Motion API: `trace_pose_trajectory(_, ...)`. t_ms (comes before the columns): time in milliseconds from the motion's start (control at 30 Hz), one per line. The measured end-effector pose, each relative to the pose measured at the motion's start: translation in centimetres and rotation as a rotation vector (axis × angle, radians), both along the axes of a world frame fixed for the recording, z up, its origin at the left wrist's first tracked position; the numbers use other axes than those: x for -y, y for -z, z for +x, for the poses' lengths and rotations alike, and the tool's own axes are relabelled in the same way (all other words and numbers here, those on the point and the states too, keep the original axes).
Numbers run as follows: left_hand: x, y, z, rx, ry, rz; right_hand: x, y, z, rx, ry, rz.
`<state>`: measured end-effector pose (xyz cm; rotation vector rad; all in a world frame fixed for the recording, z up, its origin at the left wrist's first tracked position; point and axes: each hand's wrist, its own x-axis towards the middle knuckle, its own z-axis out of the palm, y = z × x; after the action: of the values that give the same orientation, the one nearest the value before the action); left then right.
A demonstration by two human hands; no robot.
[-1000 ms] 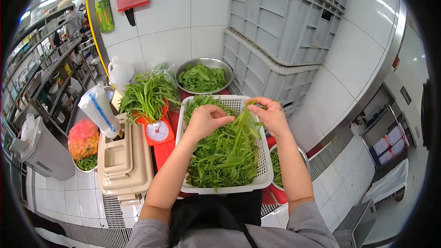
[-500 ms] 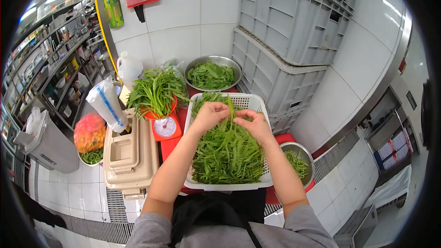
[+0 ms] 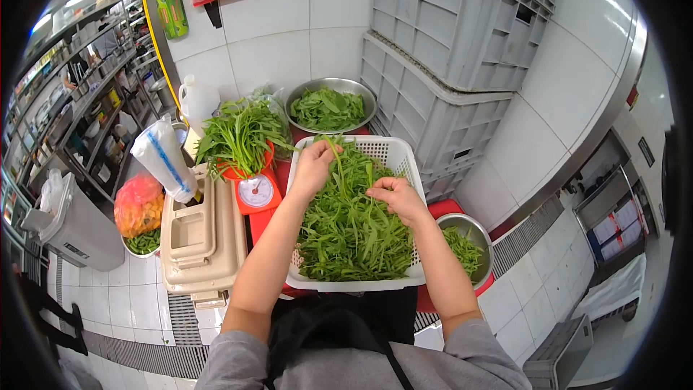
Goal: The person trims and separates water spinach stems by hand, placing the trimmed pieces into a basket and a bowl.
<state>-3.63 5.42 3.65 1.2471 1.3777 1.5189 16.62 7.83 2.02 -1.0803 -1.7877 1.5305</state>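
Observation:
A white perforated basket (image 3: 349, 285) is heaped with leafy green stems (image 3: 354, 235). Over its upper left part, my left hand (image 3: 315, 164) is closed in a pinch on a green stem (image 3: 333, 148). My right hand (image 3: 398, 197) is over the basket's right side, thumb and fingertips pressed together at the greens; a thin piece of green shows at its fingertips. Behind the basket stands a steel bowl (image 3: 369, 107) of loose leaves (image 3: 328, 108). A bundle of long-stemmed greens (image 3: 242, 137) lies on a red scale (image 3: 258, 193) to the left.
A steel bowl (image 3: 485, 235) with cut greens stands at the right. Beige lidded container (image 3: 198, 260), rolled plastic bag (image 3: 164, 159) and orange-filled bag (image 3: 138, 206) are on the left. Grey crates (image 3: 447, 22) are stacked behind. A person's dark-clad leg (image 3: 54, 303) shows at far left.
My hands came together over the greens, then parted: the left moved up and left, the right stayed near the basket's right side. The view shifted slightly.

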Motion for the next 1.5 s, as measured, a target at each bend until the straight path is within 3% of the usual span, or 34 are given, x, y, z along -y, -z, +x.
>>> trace_pose_trajectory(167,0.7,0.2,1.5,0.114,0.103,-0.071,0.1,0.0,-0.8,-0.237,0.012,-0.082)
trace_pose_trajectory(267,1.1,-0.7,2.0,0.197,0.153,-0.140,1.1,-1.1,-1.8,-0.307,0.105,0.044)
trace_pose_trajectory(467,1.1,0.1,0.4,0.253,0.248,-0.100,1.1,-0.4,-2.2,-0.033,0.147,0.356)
trace_pose_trajectory(567,2.2,0.0,0.3,-0.467,0.167,-0.015,1.2,0.8,-2.2,0.151,0.114,0.328)
trace_pose_trajectory(667,2.5,0.5,0.3,-0.463,0.108,-0.066,1.6,1.9,-2.6,0.178,0.184,0.349)
trace_pose_trajectory(767,1.8,1.9,-0.4,-0.228,0.091,0.041,2.1,2.0,-2.5,0.116,0.177,0.316)
trace_pose_trajectory(867,2.8,0.1,-1.0,-0.032,0.236,-0.182,2.1,2.0,-2.6,0.067,0.196,0.270)
trace_pose_trajectory(1000,3.1,-0.2,-0.8,0.035,0.263,-0.190,1.6,2.5,-3.7,-0.190,0.237,0.198)
trace_pose_trajectory(1200,3.8,-1.0,-0.3,0.036,0.244,-0.168,2.8,1.4,-4.4,-0.354,0.208,0.066)
trace_pose_trajectory(1300,4.1,-0.8,-0.5,0.027,0.228,-0.168,3.2,1.5,-4.3,-0.064,0.068,0.362)
trace_pose_trajectory(1400,4.1,0.9,-0.8,-0.140,0.266,-0.033,3.4,1.4,-4.2,-0.091,0.036,0.308)
trace_pose_trajectory(1500,6.2,-2.2,-1.5,-0.372,0.313,-0.145,4.5,-0.3,-3.5,0.043,-0.058,0.377)
